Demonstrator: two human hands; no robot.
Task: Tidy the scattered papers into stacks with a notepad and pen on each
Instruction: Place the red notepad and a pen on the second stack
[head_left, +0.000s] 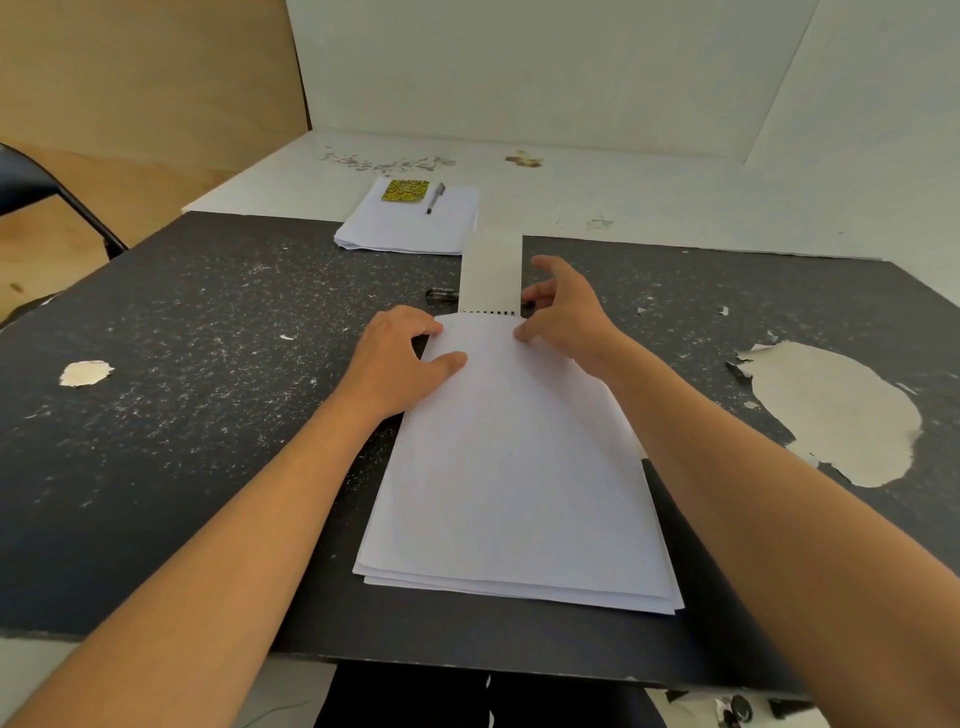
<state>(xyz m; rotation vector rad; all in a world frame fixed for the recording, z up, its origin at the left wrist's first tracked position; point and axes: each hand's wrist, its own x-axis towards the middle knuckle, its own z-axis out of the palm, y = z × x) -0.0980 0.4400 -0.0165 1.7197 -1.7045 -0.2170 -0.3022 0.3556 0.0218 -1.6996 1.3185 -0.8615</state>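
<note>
A stack of white papers (514, 467) lies on the black table in front of me. My left hand (400, 358) holds its far left corner, thumb on top. My right hand (563, 312) pinches the far right corner with curled fingers. Just beyond the stack lies a spiral notepad (491, 270), opened flat, its wire binding at the papers' far edge. A black pen (441, 295) lies crosswise under the notepad, one end showing to its left. Farther back sits another paper stack (410, 223) with a yellow patterned notepad (405, 190) and a pen (435, 198) on top.
The black tabletop (208, 364) is scratched, with peeled patches at the left (85, 373) and the right (831, 410). A white surface (623, 192) lies behind it. A black chair (47, 192) stands at the far left.
</note>
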